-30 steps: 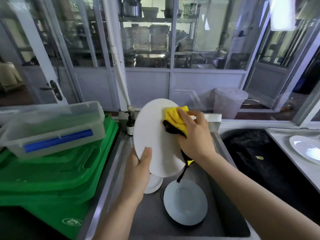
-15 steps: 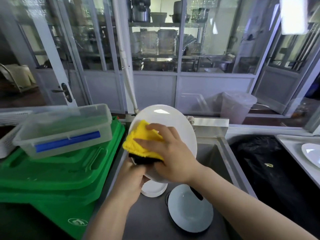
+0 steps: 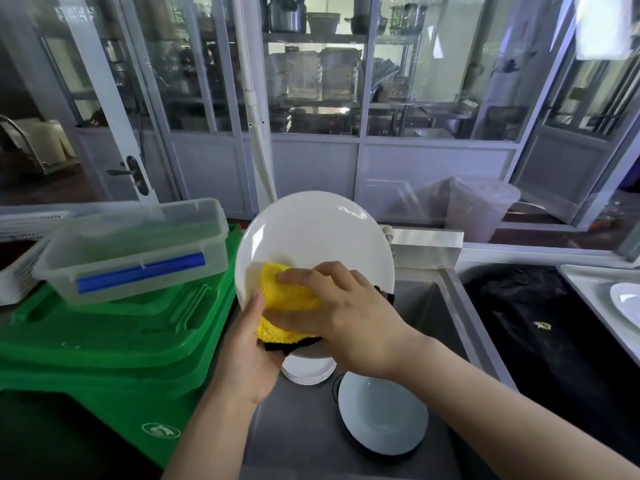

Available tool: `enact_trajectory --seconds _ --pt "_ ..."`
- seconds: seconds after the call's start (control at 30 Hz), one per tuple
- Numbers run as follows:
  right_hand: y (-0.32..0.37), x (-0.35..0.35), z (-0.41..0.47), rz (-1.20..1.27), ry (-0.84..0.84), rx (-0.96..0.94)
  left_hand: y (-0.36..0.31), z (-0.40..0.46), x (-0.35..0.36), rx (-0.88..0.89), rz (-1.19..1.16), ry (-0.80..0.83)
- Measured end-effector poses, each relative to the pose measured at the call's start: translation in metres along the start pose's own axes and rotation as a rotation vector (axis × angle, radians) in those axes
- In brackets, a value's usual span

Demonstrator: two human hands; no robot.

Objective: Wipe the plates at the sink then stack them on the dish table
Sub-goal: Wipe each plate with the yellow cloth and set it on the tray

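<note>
Item 1, far left: white slotted basket (image 3: 20, 268), partly out of frame, beside the bins.

Item 2: clear lidded plastic container (image 3: 135, 249) with a blue clip, resting tilted on stacked green bin lids (image 3: 104, 327).

Item 3: left hand (image 3: 251, 355), fingers curled under the lower left rim of the held plate, thumb laid along its face. It grips the plate.

Item 4: white plate (image 3: 313, 244), the task's thing, held nearly upright over the left side of the sink (image 3: 433, 306), face toward the camera.

Item 5: yellow cloth with black backing (image 3: 287, 306), pressed flat on the plate's lower face.

Item 6: right hand (image 3: 349, 317), fingers curled over the cloth and gripping it against the plate.

Item 7: small stack of white plates (image 3: 308, 372) on the sink floor, directly beneath the held plate.

Item 8: grey-blue plate (image 3: 382, 414) lying flat in the sink, just beside the stack.

Item 9: dark lined basin (image 3: 540, 327) right of the sink.

Item 10, far right edge: one white plate (image 3: 627, 303) on the steel tabletop (image 3: 581, 282), where wiped plates are to be stacked.

Risk note: the plate hangs from one hand at its lower rim only. A hard wiping stroke, or a wet rim, could lever it loose; it would likely drop onto the stack below and chip both.
</note>
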State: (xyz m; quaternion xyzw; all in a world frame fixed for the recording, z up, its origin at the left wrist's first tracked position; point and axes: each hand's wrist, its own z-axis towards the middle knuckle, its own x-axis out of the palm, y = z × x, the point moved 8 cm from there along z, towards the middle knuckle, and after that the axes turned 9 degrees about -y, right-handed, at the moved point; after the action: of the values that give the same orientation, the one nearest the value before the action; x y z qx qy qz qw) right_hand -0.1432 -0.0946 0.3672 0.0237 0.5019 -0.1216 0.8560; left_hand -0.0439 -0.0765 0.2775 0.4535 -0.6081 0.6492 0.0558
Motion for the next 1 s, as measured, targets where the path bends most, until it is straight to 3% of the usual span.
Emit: enact_trajectory --seconds 0.13,0.37,0.57,0.73,0.87,1.0 --pt "-0.001 0.008 -0.004 -0.106 -0.010 -0.007 0.001 0.011 -0.014 0.068 0.012 -0.205" --pt "-0.041 0.035 -0.027 -0.136 0.139 0.088 -0.026 0.019 -0.034 0.216 -0.017 -0.285" --pt "-0.044 0.028 -0.025 -0.111 -0.033 0.230 -0.030 0.016 -0.026 0.295 0.008 -0.320" --pt "-0.009 0.031 -0.018 -0.009 -0.154 0.147 -0.023 0.011 -0.016 0.250 -0.018 -0.319" --pt "-0.023 0.034 -0.026 0.012 -0.149 0.119 -0.027 0.007 -0.022 0.295 0.034 -0.355" --pt "-0.073 0.025 -0.029 -0.022 -0.177 0.327 -0.032 0.005 -0.026 0.350 0.176 -0.375"
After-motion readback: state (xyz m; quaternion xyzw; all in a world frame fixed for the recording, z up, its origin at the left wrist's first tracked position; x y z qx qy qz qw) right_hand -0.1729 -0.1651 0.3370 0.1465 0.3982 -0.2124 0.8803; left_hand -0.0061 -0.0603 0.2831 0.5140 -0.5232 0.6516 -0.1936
